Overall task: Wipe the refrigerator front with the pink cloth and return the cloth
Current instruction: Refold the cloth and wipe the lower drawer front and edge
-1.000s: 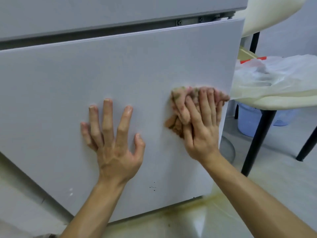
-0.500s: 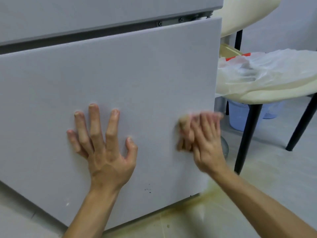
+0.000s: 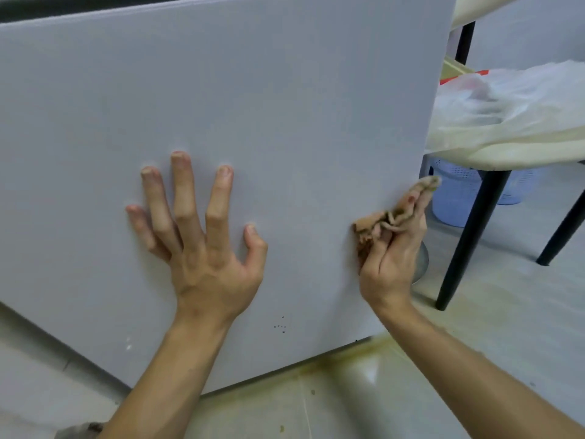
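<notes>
The grey refrigerator door (image 3: pixel 285 90) fills most of the view. My left hand (image 3: pixel 205 248) presses flat against its lower middle, fingers spread. My right hand (image 3: pixel 392 264) is at the door's right edge, turned side-on, and holds the crumpled pink cloth (image 3: pixel 376 221) bunched against the door. One end of the cloth sticks out past the fingertips, beyond the door's edge. A few dark specks (image 3: pixel 280 327) sit on the door below and between my hands.
A cream chair (image 3: pixel 506 153) with black legs (image 3: pixel 468 242) stands close to the right of the door, a clear plastic bag (image 3: pixel 506 99) on its seat. A pale blue basket (image 3: pixel 452 198) sits under it. Yellowish stains (image 3: pixel 348 359) mark the floor below the door.
My right hand slid the cloth down the door's right edge and turned from flat to side-on. My left hand stayed pressed on the door. The view moved closer.
</notes>
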